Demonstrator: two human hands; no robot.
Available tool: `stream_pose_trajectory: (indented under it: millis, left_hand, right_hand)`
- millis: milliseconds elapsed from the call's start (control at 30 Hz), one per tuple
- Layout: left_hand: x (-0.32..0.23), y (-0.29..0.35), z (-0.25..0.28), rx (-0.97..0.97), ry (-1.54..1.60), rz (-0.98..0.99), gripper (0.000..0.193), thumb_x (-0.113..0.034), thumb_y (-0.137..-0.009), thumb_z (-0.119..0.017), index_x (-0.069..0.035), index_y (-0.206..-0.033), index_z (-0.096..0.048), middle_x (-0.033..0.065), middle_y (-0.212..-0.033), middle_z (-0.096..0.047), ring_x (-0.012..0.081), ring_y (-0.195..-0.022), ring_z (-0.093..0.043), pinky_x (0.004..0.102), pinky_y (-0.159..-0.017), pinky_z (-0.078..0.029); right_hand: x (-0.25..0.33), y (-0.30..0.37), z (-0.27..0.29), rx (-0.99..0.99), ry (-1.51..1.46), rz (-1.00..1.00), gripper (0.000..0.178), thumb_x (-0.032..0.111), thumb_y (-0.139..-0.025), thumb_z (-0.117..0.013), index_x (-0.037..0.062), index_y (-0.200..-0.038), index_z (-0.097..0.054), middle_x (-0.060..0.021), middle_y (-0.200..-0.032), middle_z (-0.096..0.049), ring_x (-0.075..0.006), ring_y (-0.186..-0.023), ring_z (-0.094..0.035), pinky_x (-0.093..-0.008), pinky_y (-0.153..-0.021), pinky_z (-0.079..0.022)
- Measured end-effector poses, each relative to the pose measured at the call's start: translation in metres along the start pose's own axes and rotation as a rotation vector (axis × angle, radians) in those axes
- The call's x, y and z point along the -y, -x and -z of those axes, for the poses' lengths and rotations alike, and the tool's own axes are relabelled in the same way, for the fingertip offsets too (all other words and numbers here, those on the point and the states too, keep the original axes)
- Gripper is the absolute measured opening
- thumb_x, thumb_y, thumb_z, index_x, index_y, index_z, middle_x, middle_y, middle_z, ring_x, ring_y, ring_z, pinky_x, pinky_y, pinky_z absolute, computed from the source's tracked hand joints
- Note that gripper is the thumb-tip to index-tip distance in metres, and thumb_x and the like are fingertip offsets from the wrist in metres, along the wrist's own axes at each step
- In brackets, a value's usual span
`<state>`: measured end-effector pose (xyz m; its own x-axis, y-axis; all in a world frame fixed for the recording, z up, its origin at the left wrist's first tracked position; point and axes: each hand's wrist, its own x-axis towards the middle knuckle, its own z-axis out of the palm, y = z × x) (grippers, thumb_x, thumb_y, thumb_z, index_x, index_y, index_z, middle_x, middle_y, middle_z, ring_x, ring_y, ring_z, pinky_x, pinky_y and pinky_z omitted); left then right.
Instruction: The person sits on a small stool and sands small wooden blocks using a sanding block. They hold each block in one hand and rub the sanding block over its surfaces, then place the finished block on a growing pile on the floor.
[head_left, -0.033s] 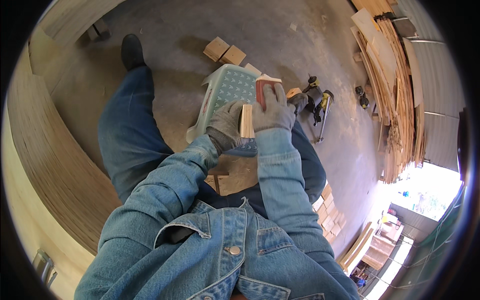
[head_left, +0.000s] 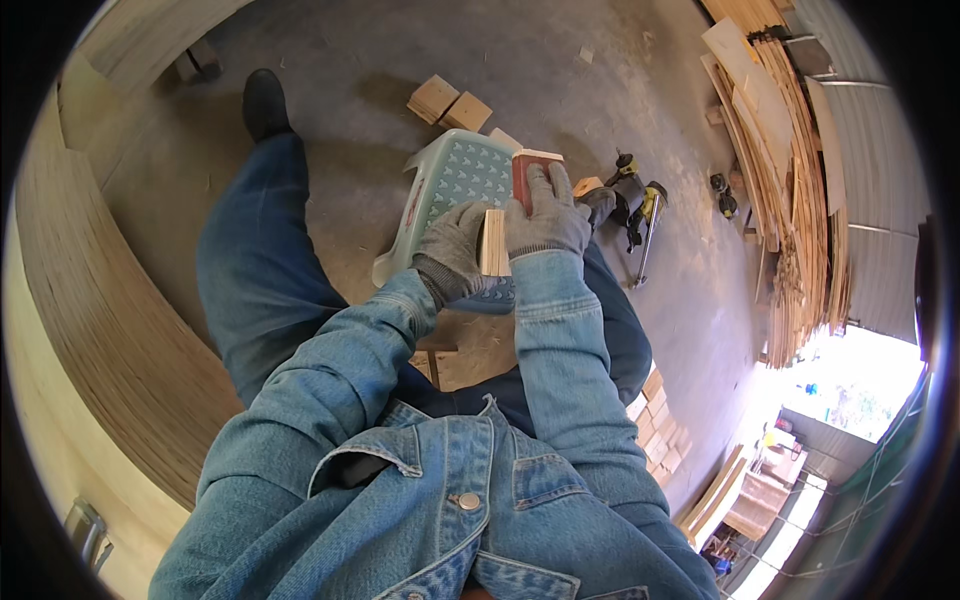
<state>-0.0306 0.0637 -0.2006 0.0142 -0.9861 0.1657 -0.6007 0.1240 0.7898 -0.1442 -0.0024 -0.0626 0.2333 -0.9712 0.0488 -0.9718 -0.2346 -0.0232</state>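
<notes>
A: What colour do the hands show?

B: Left hand (head_left: 452, 245) and right hand (head_left: 546, 222) are both gloved in grey.

A: And what they hold?

B: The flat block (head_left: 521, 180) is brick red with a pale edge; the wooden piece (head_left: 495, 243) is light tan, finely streaked.

A: The plastic stool (head_left: 415, 210)?

B: Pale grey-green sides, a teal seat (head_left: 475, 172) patterned with lighter repeated motifs.

A: Clothes?

B: Faded blue denim jacket (head_left: 400, 520), dark blue trousers (head_left: 255, 240), black shoe (head_left: 264, 105).

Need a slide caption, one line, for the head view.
Gloved left hand on a layered wood block, gloved right hand on a reddish block, above a pale green plastic stool.
</notes>
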Motion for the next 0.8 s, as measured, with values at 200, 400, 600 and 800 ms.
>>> stream_pose_trajectory:
  millis: [200, 400, 600, 800]
  left_hand:
    - [-0.013, -0.005, 0.013, 0.034, 0.085, 0.001, 0.087, -0.041, -0.076, -0.085, -0.008, -0.146, -0.047, 0.0177, -0.141, -0.054, 0.0356, -0.137, -0.051, 0.042, -0.119, -0.041]
    - [-0.009, -0.004, 0.012, 0.041, 0.06, 0.068, 0.093, -0.042, -0.07, -0.089, -0.008, -0.145, -0.047, 0.0181, -0.142, -0.054, 0.0359, -0.136, -0.052, 0.0427, -0.119, -0.042]
    - [-0.012, -0.002, 0.018, 0.047, 0.106, 0.044, 0.094, -0.043, -0.069, -0.09, -0.01, -0.146, -0.047, 0.0185, -0.144, -0.054, 0.0365, -0.136, -0.053, 0.0434, -0.119, -0.042]
    - [0.0, 0.0, 0.0, -0.014, 0.01, -0.002, 0.092, -0.047, -0.071, -0.089, -0.011, -0.145, -0.048, 0.0172, -0.14, -0.055, 0.0365, -0.133, -0.053, 0.0447, -0.118, -0.044]
  right_hand:
    - [-0.009, 0.039, 0.0, 0.013, 0.011, 0.02, 0.064, 0.041, -0.089, -0.069, 0.0204, -0.149, -0.061, -0.0087, -0.163, -0.047, -0.0456, -0.116, -0.061, -0.0542, -0.098, -0.053]
    - [-0.026, 0.141, 0.009, 0.013, -0.128, 0.141, 0.064, 0.032, -0.084, -0.077, 0.0129, -0.144, -0.065, -0.0161, -0.159, -0.049, -0.0449, -0.118, -0.059, -0.0529, -0.104, -0.048]
    - [-0.028, 0.131, 0.007, -0.028, -0.137, 0.183, 0.062, 0.029, -0.083, -0.079, 0.0119, -0.142, -0.067, -0.0167, -0.157, -0.051, -0.0446, -0.118, -0.06, -0.0519, -0.104, -0.048]
    - [-0.004, 0.02, -0.002, 0.018, -0.042, 0.007, 0.06, 0.038, -0.088, -0.069, 0.0216, -0.146, -0.063, -0.0079, -0.16, -0.05, -0.0449, -0.12, -0.062, -0.0538, -0.102, -0.052]
